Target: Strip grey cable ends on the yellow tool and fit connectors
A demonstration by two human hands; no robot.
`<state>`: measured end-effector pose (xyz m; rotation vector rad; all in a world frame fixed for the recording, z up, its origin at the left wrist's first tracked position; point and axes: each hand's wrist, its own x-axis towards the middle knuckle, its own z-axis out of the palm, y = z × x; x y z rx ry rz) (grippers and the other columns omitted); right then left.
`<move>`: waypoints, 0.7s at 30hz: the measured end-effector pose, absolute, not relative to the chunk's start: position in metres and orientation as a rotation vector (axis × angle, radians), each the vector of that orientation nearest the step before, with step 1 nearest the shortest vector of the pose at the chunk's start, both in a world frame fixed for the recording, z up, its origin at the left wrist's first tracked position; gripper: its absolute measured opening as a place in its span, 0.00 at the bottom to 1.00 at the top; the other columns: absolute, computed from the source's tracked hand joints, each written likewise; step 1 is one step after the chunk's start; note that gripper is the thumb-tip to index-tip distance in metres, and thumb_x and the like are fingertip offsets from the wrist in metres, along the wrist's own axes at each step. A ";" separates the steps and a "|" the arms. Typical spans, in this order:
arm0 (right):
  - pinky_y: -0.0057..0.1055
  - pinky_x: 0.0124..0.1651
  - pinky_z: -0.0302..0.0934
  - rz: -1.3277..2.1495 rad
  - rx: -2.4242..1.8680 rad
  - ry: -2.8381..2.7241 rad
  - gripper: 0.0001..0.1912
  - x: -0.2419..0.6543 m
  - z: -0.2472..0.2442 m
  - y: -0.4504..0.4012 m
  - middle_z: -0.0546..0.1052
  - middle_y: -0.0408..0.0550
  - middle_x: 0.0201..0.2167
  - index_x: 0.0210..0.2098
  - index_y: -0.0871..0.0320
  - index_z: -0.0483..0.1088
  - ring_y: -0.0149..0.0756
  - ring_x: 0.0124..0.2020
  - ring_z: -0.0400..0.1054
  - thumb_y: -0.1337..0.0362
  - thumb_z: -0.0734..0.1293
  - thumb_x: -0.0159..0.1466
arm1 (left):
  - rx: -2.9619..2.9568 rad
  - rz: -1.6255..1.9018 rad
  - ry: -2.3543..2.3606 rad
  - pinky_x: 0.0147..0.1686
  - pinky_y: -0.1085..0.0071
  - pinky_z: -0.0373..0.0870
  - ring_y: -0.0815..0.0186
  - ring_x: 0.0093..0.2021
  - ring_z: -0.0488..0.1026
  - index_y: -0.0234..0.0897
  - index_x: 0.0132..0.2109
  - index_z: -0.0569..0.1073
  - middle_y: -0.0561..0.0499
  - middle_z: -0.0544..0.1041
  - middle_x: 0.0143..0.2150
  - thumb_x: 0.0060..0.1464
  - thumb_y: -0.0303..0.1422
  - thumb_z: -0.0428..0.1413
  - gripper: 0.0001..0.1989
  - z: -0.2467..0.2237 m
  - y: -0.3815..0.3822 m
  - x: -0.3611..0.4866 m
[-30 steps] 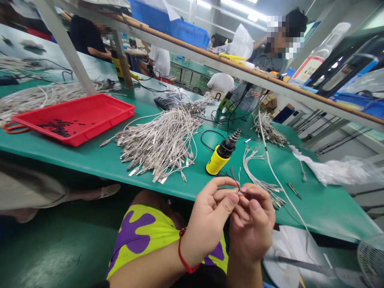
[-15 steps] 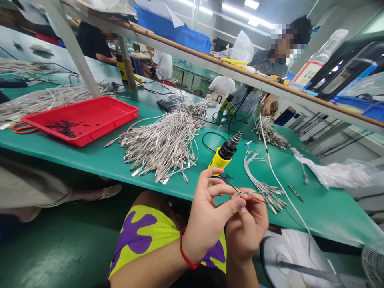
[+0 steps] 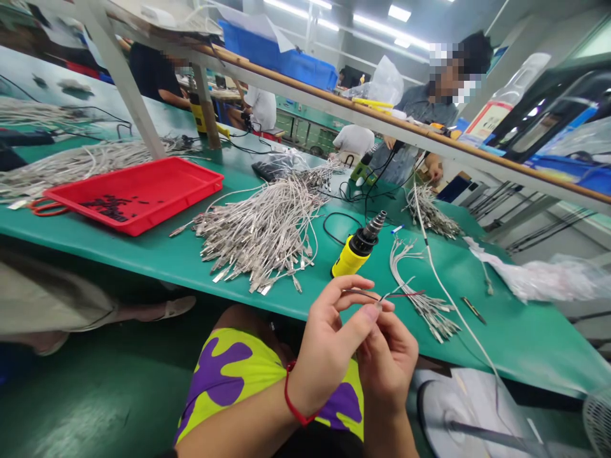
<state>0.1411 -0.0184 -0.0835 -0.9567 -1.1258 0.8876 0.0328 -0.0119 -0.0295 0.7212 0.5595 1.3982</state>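
Note:
Over the table's front edge, my left hand [image 3: 334,343], with a red cord on the wrist, pinches thin wires [image 3: 405,294] between thumb and fingers. My right hand [image 3: 389,356] is closed on the same wires, its fingertips touching the left thumb. Red and pale wire ends stick out to the right, and a dark one runs left along my fingers. The exact grip point is hidden by the fingertips. Just beyond my hands a yellow hot-air gun [image 3: 356,251] stands with its metal nozzle up. To the right of it lies a small bunch of white cables [image 3: 415,289].
A big heap of white USB cables [image 3: 262,235] lies left of the hot-air gun. Farther left is a red tray [image 3: 176,207] with small black pieces. A shelf [image 3: 363,108] crosses above the table. At right lie tweezers [image 3: 473,310] and a plastic bag [image 3: 539,273]. A person [image 3: 424,102] stands behind.
My hands have come closer together and shifted slightly left. The wires now point up and right from the fingertips, and the red end is more exposed.

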 end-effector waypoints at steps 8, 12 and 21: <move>0.25 0.23 0.56 1.029 -0.824 -1.075 0.06 0.134 -0.070 -0.016 0.70 0.39 0.20 0.33 0.56 0.77 0.27 0.19 0.60 0.61 0.72 0.65 | 0.632 1.402 0.525 0.26 0.80 0.69 0.74 0.27 0.72 0.39 0.46 0.74 0.49 0.81 0.40 0.60 0.32 0.64 0.08 -0.037 -0.007 0.034; 0.24 0.23 0.55 1.086 -0.796 -1.033 0.06 0.133 -0.069 -0.015 0.68 0.39 0.19 0.32 0.56 0.76 0.27 0.20 0.60 0.61 0.72 0.65 | 0.637 1.396 0.515 0.22 0.81 0.67 0.73 0.26 0.71 0.38 0.46 0.74 0.50 0.80 0.36 0.60 0.33 0.64 0.10 -0.038 -0.005 0.034; 0.25 0.22 0.58 0.970 -0.918 -1.100 0.09 0.142 -0.070 -0.016 0.71 0.41 0.20 0.33 0.58 0.77 0.28 0.20 0.63 0.59 0.71 0.66 | 0.852 1.267 0.413 0.25 0.78 0.69 0.74 0.27 0.70 0.35 0.43 0.79 0.45 0.80 0.48 0.61 0.35 0.63 0.08 -0.048 0.009 0.032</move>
